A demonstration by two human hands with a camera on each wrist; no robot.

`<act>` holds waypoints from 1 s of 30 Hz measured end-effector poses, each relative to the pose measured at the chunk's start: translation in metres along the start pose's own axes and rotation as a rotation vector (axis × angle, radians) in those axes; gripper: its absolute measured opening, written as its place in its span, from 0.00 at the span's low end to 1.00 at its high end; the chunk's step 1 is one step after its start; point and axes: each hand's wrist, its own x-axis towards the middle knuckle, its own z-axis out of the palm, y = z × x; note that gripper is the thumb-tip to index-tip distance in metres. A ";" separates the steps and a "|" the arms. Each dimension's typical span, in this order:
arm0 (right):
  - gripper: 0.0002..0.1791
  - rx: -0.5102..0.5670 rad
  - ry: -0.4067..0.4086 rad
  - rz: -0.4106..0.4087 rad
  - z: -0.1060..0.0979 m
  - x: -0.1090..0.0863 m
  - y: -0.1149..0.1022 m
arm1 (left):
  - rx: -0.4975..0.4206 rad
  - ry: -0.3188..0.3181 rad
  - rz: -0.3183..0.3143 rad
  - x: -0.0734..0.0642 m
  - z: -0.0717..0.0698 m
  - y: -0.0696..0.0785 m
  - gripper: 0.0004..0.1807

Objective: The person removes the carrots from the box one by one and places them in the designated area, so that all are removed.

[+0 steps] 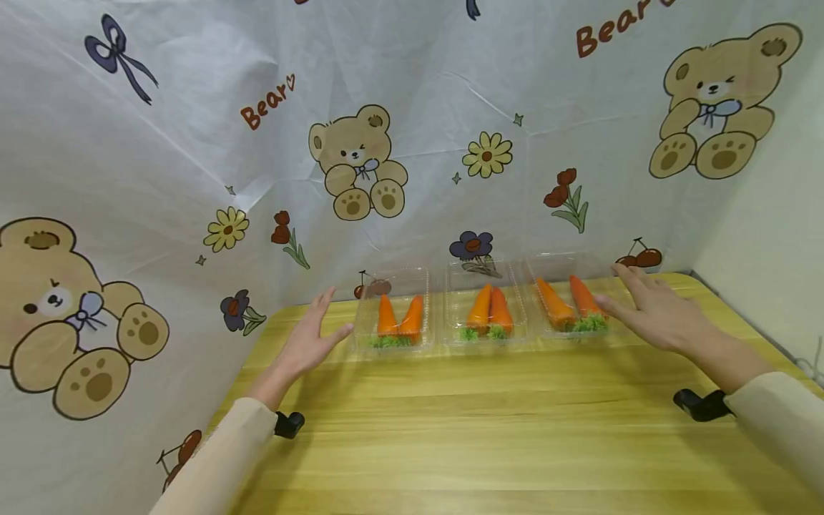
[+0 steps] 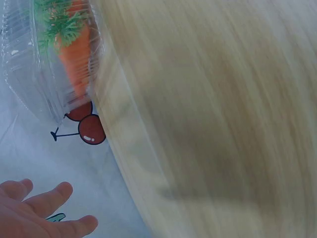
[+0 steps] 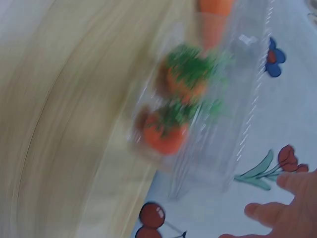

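Three clear plastic boxes stand in a row along the back of the table: a left box (image 1: 362,342), a middle box (image 1: 484,340) and a right box (image 1: 547,332). In each lie two orange carrots with green tops, such as the left carrots (image 1: 410,320), middle carrots (image 1: 479,311) and right carrots (image 1: 555,305). My left hand (image 1: 307,340), fingers spread, is held just left of the left box, apart from it. With fingers extended, my right hand (image 1: 663,307) is at the right box's right side; whether it touches is unclear. Neither hand holds anything.
A pale cloth (image 1: 412,236) printed with bears and flowers hangs behind and to the left of the wooden table (image 1: 476,429). A white wall (image 1: 759,236) borders it on the right. Black wrist mounts (image 1: 702,405) show beneath both forearms.
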 end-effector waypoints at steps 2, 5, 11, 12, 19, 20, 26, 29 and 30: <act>0.49 0.008 0.015 -0.013 0.000 -0.001 -0.007 | -0.054 0.006 -0.022 0.001 0.002 -0.001 0.49; 0.48 0.029 0.034 -0.033 0.001 -0.001 -0.018 | -0.142 0.006 -0.057 0.001 0.004 -0.002 0.48; 0.48 0.076 0.062 -0.034 0.004 -0.002 -0.035 | -0.287 -0.014 -0.113 0.003 0.014 -0.003 0.50; 0.48 0.093 0.075 -0.041 0.004 -0.002 -0.037 | -0.301 -0.017 -0.119 0.003 0.016 -0.004 0.50; 0.45 0.191 0.139 -0.082 0.013 0.000 -0.048 | -0.337 -0.011 -0.127 0.004 0.025 -0.006 0.48; 0.45 0.204 0.142 -0.079 0.014 0.000 -0.049 | -0.339 -0.009 -0.125 0.004 0.026 -0.006 0.47; 0.43 0.244 0.170 -0.071 0.018 0.000 -0.056 | -0.384 0.003 -0.147 0.007 0.030 -0.008 0.48; 0.40 0.255 0.198 -0.086 0.019 0.000 -0.060 | -0.451 -0.002 -0.167 0.009 0.032 -0.008 0.47; 0.39 0.260 0.208 -0.095 0.019 0.001 -0.062 | -0.474 -0.004 -0.172 0.010 0.033 -0.009 0.47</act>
